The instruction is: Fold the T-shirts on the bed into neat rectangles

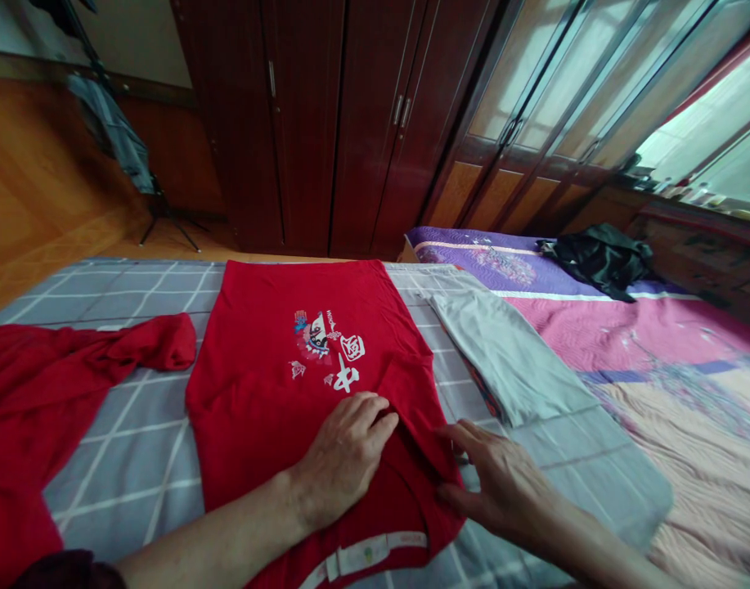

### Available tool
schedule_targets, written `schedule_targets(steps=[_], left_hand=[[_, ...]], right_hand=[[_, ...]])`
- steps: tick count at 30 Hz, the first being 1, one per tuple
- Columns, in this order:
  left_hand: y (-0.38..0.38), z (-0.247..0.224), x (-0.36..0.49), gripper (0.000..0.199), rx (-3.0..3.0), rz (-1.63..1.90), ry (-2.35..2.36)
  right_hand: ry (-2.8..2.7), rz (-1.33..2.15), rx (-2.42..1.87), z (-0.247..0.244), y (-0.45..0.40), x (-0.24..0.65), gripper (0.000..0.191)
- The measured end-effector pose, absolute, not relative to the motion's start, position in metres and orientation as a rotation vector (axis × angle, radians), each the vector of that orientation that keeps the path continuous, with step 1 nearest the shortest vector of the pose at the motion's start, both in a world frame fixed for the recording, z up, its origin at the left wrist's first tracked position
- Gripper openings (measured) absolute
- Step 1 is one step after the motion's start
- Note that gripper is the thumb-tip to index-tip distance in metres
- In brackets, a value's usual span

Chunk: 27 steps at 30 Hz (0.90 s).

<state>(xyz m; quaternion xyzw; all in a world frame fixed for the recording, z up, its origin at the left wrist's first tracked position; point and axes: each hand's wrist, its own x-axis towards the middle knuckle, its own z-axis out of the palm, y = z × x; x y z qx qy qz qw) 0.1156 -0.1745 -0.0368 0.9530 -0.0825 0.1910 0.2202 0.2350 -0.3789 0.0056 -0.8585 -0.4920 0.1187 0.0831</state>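
Observation:
A red T-shirt (258,343) with a white and coloured print lies spread on the checked bed, its collar toward me. My left hand (343,454) rests on the shirt just below the print, fingers curled and thumb close, gripping a bit of the cloth. From there a raised fold runs toward the shirt's right edge. At that edge is my right hand (500,474), thumb and fingers apart, fingertips touching the fabric. Their undersides are partly hidden.
Another red garment (68,384) lies crumpled at left. A folded pale grey cloth (515,352) lies to the right. Beyond it, a second bed (613,327) with a purple and pink cover holds a black garment (601,258). Dark wardrobes (307,123) and a stand (157,196) are behind.

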Motion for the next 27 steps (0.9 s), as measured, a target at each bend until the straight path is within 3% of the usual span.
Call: schedule_targets(steps=[5, 9, 12, 23, 27], left_hand=[[-0.17, -0.044, 0.124, 0.055, 2.736, 0.602, -0.186], [-0.166, -0.043, 0.127, 0.025, 2.733, 0.69, -0.228], [-0.162, -0.039, 0.127, 0.019, 2.728, 0.756, -0.251], [-0.162, -0.043, 0.128, 0.021, 2.812, 0.706, -0.23], [-0.162, -0.045, 0.127, 0.021, 2.815, 0.709, -0.231]], right_hand=[[-1.548, 0.142, -2.529, -0.013, -0.394, 0.22, 0.037], [-1.642, -0.054, -2.505, -0.017, -0.395, 0.214, 0.033], [-1.683, -0.132, -2.533, -0.019, -0.398, 0.21, 0.034], [-1.622, 0.308, -2.593, -0.007, -0.391, 0.206, 0.018], [-1.537, 0.205, -2.522, 0.007, -0.385, 0.23, 0.018]])
